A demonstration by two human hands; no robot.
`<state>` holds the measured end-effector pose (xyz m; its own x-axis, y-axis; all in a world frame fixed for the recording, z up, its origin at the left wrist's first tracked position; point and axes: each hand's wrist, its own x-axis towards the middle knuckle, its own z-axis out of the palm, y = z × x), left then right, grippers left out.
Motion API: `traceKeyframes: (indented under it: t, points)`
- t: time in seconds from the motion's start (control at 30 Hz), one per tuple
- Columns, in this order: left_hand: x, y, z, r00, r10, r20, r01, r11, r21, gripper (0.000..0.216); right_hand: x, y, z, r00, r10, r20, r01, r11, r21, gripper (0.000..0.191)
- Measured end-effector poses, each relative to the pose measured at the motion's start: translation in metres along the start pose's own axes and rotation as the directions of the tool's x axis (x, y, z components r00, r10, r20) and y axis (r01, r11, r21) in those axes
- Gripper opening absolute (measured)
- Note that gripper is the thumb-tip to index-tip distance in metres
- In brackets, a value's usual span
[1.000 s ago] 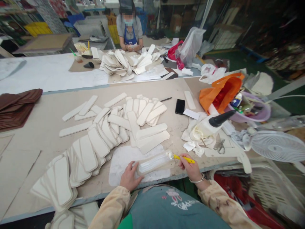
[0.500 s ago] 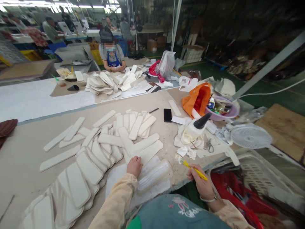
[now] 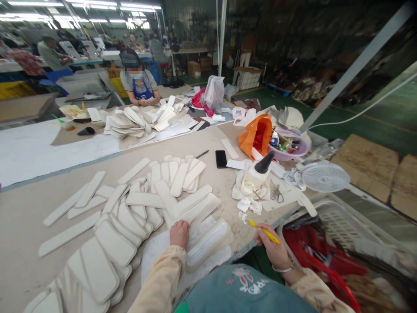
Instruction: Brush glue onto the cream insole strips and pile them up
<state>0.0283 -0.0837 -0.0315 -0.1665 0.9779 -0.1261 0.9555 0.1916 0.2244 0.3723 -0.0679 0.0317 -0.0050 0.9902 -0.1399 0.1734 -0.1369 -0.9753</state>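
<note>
1. Right hand [image 3: 272, 248] is gripping yellow brush [image 3: 271, 237], fingers closed, brush head hovering near crumpled tissue [image 3: 254, 206].
2. Left hand [image 3: 179, 234] is touching pale strip [image 3: 202, 208], fingers curled; can't tell if gripping.
3. White-smeared strip [image 3: 208, 244] is lying on white paper [image 3: 156, 250] beside left hand.

The left hand [image 3: 179, 234] is facing palm down, fingers bending under, its forearm [image 3: 164, 271] slanting forward — while the right hand [image 3: 273, 248] is hovering well apart, pinching firmly.

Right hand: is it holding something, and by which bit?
Yes, the right hand holds the yellow brush by its handle, not by the white-smeared tip.
</note>
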Motion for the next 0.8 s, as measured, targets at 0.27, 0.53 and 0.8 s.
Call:
traceKeyframes:
  t: [0.27,0.53,0.8]
  points:
    - [-0.005,0.001,-0.046,0.996,0.073,-0.056,-0.081,0.982,-0.169,0.019,0.001,-0.002,-0.007,0.993,-0.111,-0.029,0.110,0.994,-0.027,0.030]
    - [-0.063,0.005,-0.114,0.989,0.031,-0.148,-0.100,0.865,-0.492,0.021,0.021,-0.015,0.004,0.957,-0.274,0.090,0.277,0.961,-0.018,0.020]
    - [-0.140,0.049,-0.064,0.991,-0.118,0.064,0.129,0.703,-0.700,0.020,0.018,-0.009,0.017,0.916,-0.182,0.358,0.176,0.983,0.050,0.031]
